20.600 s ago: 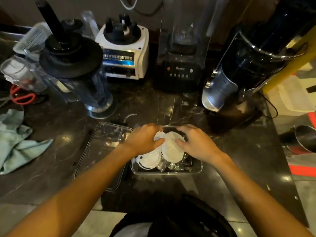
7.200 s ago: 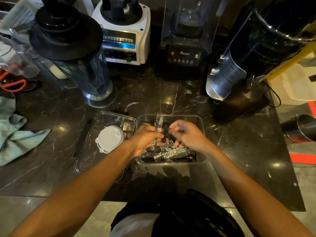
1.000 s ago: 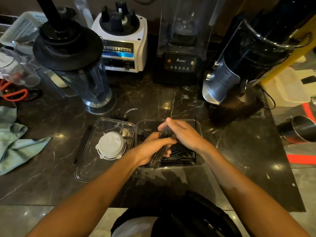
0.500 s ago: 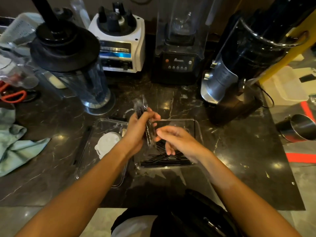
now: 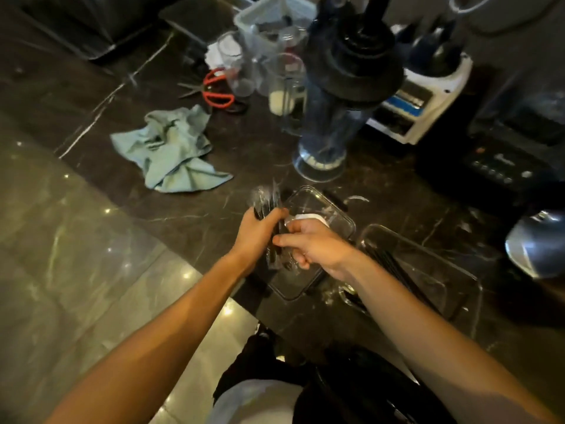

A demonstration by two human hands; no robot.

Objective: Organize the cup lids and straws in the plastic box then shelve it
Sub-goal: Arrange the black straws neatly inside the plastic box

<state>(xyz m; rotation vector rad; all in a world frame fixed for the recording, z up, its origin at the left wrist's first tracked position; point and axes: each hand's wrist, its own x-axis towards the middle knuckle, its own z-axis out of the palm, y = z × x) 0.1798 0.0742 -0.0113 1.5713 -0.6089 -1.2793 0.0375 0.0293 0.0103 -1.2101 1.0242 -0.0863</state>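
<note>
Dark marble counter (image 5: 214, 191), pale veining, its front edge running diagonally above a glossy tiled floor.

Black blender base (image 5: 504, 166) at far right, button row showing; white blender base (image 5: 428, 99) just behind and left of it.

Blender jug (image 5: 333, 117), clear, with a black lid, standing on the counter beyond the hands.

Plastic box (image 5: 458, 270), clear, at right on the counter, holding loose black straws (image 5: 394, 264); the right forearm crosses its near corner.

Clear lid (image 5: 312, 203) of the box, lying flat just left of it, with a white cup lid (image 5: 308, 217) on it (mostly hidden by the right hand).

Teal cloth (image 5: 174, 148), crumpled, well left of the hands.

Red-handled scissors (image 5: 214, 90), beyond the cloth, beside clear cups (image 5: 241, 68).

Left hand (image 5: 256, 234), fist closed around a bundle of wrapped straws (image 5: 269, 203), upright over the clear lid's left edge.

Right hand (image 5: 315, 243), fingers pinched on the bundle's lower part, touching the left hand.
</note>
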